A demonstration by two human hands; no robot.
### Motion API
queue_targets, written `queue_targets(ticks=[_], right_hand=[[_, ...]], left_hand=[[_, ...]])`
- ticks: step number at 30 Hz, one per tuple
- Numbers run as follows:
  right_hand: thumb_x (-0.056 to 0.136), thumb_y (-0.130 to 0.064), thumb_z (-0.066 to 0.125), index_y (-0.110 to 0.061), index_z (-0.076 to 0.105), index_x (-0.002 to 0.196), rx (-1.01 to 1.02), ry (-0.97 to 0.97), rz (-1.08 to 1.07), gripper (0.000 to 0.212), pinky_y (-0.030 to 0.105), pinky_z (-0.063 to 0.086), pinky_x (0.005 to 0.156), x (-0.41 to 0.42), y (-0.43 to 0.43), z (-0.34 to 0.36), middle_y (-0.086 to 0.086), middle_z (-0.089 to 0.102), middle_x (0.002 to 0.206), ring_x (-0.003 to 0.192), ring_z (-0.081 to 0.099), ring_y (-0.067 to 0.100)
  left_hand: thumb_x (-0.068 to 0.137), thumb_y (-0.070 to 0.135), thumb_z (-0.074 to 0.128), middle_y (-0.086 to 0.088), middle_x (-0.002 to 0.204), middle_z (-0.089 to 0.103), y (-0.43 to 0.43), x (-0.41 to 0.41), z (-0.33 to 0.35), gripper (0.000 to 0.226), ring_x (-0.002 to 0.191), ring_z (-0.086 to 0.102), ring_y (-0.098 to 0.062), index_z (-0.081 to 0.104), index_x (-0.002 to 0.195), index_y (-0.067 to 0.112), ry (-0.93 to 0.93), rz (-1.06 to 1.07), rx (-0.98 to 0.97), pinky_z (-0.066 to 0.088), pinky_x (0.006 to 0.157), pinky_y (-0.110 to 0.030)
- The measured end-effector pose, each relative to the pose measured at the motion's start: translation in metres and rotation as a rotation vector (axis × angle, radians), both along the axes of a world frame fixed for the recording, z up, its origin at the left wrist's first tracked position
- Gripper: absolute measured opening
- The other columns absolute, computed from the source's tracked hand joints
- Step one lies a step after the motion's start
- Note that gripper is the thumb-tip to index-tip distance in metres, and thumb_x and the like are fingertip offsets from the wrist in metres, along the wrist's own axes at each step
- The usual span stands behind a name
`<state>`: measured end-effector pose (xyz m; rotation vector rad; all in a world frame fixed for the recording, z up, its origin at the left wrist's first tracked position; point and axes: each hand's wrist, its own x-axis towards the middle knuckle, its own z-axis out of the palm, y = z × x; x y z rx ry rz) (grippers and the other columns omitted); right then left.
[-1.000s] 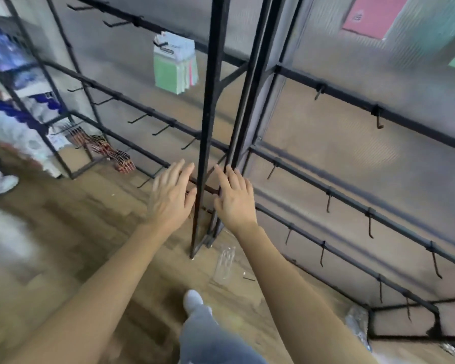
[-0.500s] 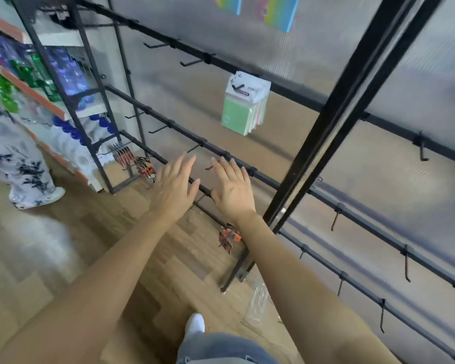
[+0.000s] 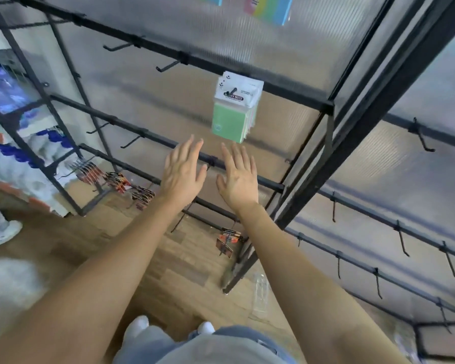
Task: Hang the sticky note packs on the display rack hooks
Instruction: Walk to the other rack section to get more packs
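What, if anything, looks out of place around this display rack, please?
One thing: what looks like a clear plastic packet lies loose on the wooden floor beside the foot of the rack, not on a hook. The green sticky note packs hang neatly on their hook.

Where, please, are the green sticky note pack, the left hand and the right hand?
green sticky note pack (image 3: 230,123): head view, on its green front.
left hand (image 3: 183,176): head view, back of the hand.
right hand (image 3: 240,178): head view, back of the hand.

head-worn view looks down at rack (image 3: 247,82) closely.
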<state>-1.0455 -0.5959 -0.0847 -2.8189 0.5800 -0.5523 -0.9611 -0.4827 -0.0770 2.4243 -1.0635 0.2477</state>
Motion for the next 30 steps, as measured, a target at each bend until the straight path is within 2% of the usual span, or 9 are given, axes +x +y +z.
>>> queue_targets(ticks=[5, 9, 15, 19, 25, 30], right_hand=[[0.089, -0.018, 0.05, -0.015, 0.018, 0.148, 0.014, -0.077, -0.224, 0.067, 0.045, 0.006, 0.117, 0.009, -0.002, 0.003, 0.012, 0.016, 0.155, 0.144, 0.008, 0.028], [0.087, -0.015, 0.053, -0.012, 0.025, 0.146, 0.004, -0.19, -0.376, 0.066, 0.047, 0.01, 0.113, 0.031, 0.006, 0.028, 0.015, 0.026, 0.151, 0.141, 0.019, 0.033], [0.092, -0.022, 0.047, -0.017, 0.016, 0.148, -0.129, -0.234, -0.542, 0.064, 0.043, 0.007, 0.116, 0.058, 0.007, 0.091, 0.01, 0.017, 0.154, 0.143, 0.011, 0.027], [0.093, -0.022, 0.045, -0.019, 0.015, 0.148, -0.18, -0.252, -0.602, 0.063, 0.043, 0.005, 0.116, 0.067, 0.005, 0.139, 0.008, 0.014, 0.155, 0.143, 0.008, 0.025], [0.093, -0.021, 0.045, -0.02, 0.008, 0.149, -0.2, -0.233, -0.627, 0.067, 0.044, 0.01, 0.116, 0.078, -0.005, 0.194, 0.009, 0.019, 0.153, 0.14, 0.018, 0.025], [0.093, -0.022, 0.045, -0.017, 0.008, 0.149, -0.247, -0.215, -0.635, 0.068, 0.046, 0.012, 0.115, 0.092, -0.026, 0.227, 0.008, 0.017, 0.154, 0.141, 0.016, 0.025]], left_hand=[[0.094, 0.024, 0.047, -0.009, 0.152, 0.022, -0.014, 0.03, 0.007, 0.055, 0.137, 0.026, -0.029, 0.028, 0.144, 0.014, 0.021, -0.191, -0.007, 0.018, 0.111, -0.046], [0.093, 0.022, 0.05, -0.01, 0.153, 0.02, -0.014, 0.063, 0.04, 0.056, 0.138, 0.024, -0.029, 0.028, 0.144, 0.012, -0.068, -0.322, -0.081, 0.016, 0.111, -0.041], [0.094, 0.021, 0.048, -0.009, 0.154, 0.016, -0.022, 0.101, 0.105, 0.058, 0.141, 0.017, -0.026, 0.023, 0.146, 0.014, -0.213, -0.488, -0.187, 0.014, 0.112, -0.039], [0.096, 0.027, 0.043, -0.009, 0.155, 0.014, -0.029, 0.129, 0.144, 0.056, 0.142, 0.012, -0.025, 0.022, 0.146, 0.014, -0.289, -0.47, -0.197, 0.006, 0.114, -0.037], [0.096, 0.025, 0.041, -0.01, 0.152, 0.021, -0.038, 0.168, 0.192, 0.055, 0.139, 0.018, -0.026, 0.022, 0.145, 0.01, -0.316, -0.449, -0.206, 0.014, 0.113, -0.04], [0.095, 0.023, 0.044, -0.012, 0.149, 0.025, -0.056, 0.183, 0.221, 0.056, 0.138, 0.022, -0.027, 0.023, 0.144, 0.007, -0.332, -0.399, -0.276, 0.018, 0.111, -0.04]])
